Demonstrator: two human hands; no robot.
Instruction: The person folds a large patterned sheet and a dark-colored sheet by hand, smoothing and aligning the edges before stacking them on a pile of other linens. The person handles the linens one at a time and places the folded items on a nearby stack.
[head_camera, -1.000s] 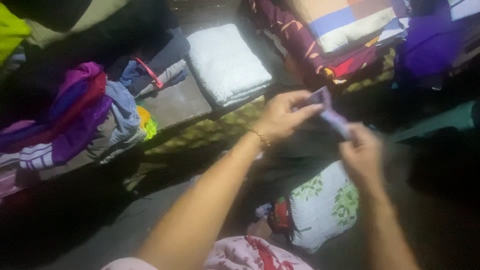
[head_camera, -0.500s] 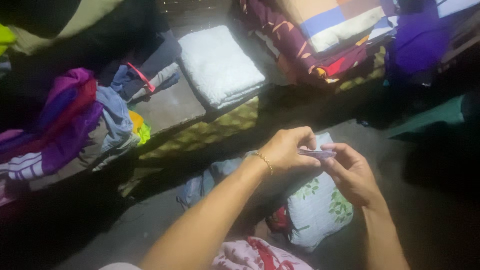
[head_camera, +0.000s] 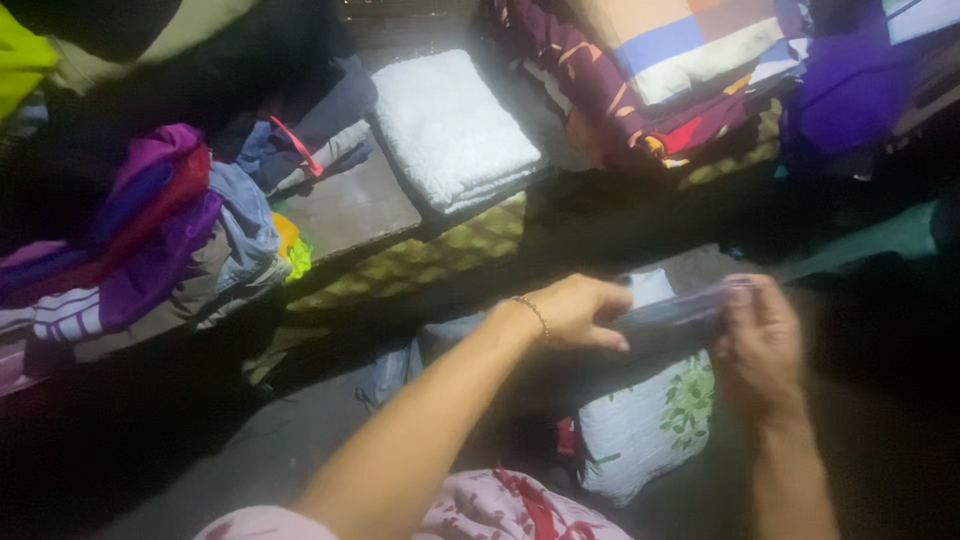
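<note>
Both my left hand (head_camera: 575, 312) and right hand (head_camera: 760, 335) pinch a dark purplish folded cloth (head_camera: 668, 318), fingers clamped on opposite ends, stretched taut above the white leaf-print pillow (head_camera: 650, 425) to flatten it.

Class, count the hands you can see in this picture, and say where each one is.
2. The left hand grips the dark cloth at centre; the right hand holds its other end.

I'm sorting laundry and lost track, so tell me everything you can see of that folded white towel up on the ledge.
The folded white towel looks like thick, nubbly terry cloth, folded into a neat rectangle with several layers showing along its near edge. It lies flat on a grey ledge, turned at an angle, its near corner reaching past the ledge's front edge. Neither hand touches it. A pile of dark and striped clothes sits just beside it, and a patterned maroon cloth lies on its other side.
</note>
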